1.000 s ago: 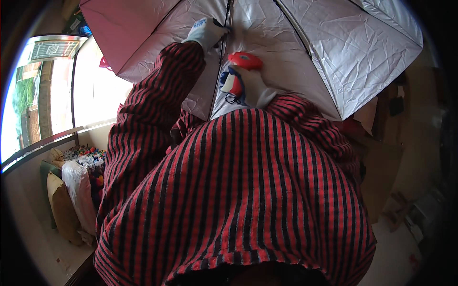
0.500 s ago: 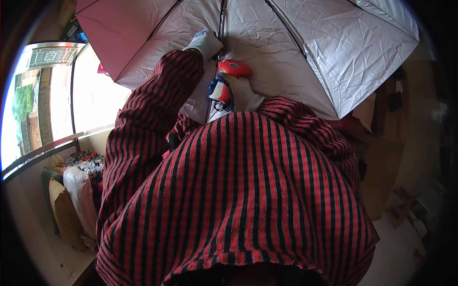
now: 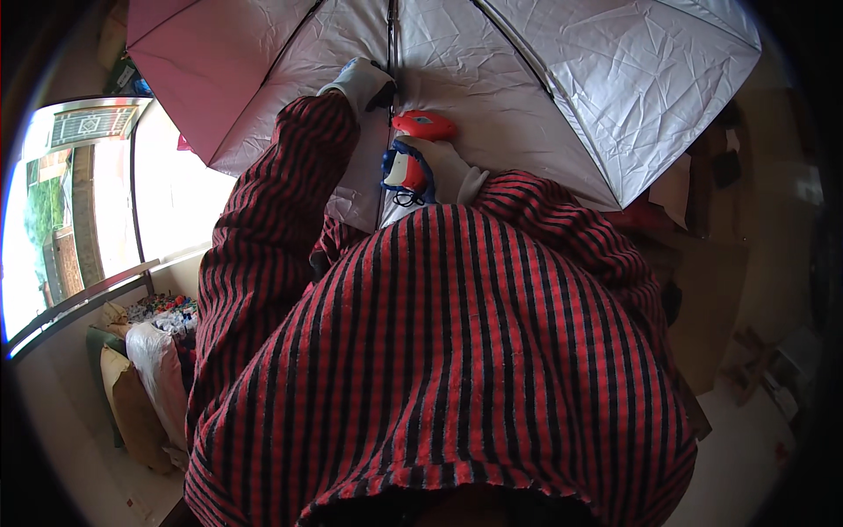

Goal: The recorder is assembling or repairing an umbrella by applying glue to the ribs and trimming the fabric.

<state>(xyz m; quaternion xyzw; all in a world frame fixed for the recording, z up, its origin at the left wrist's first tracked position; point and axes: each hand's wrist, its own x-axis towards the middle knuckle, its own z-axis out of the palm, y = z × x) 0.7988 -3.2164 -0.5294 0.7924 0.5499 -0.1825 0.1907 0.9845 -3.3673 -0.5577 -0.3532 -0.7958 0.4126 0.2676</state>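
An opened umbrella (image 3: 474, 114) spreads across the top of the view, its silvery-pink inner cloth and dark ribs facing me. My left hand (image 3: 362, 85), in a white glove with dark fingertips, is closed at the dark middle rib (image 3: 392, 44); its fingertips are partly hidden. Lower and to the right, my right hand (image 3: 448, 169), in a white and dark blue glove, wraps round a red-and-white handheld tool (image 3: 425, 125). Its rounded red top sticks out above the fingers, and a thin black cord loops below them. The exact kind of tool cannot be made out.
A bright window (image 3: 105, 189) stands at the left. Under it are stuffed sacks (image 3: 154, 369) and a heap of small colourful pieces (image 3: 162, 305). Brown board (image 3: 707, 316) and dim furniture stand at the right. My striped sleeves and top fill the middle.
The umbrella and both hands appear slightly farther left, along with a small shift of the whole view. Both hands keep nearly the same place on the umbrella and the tool.
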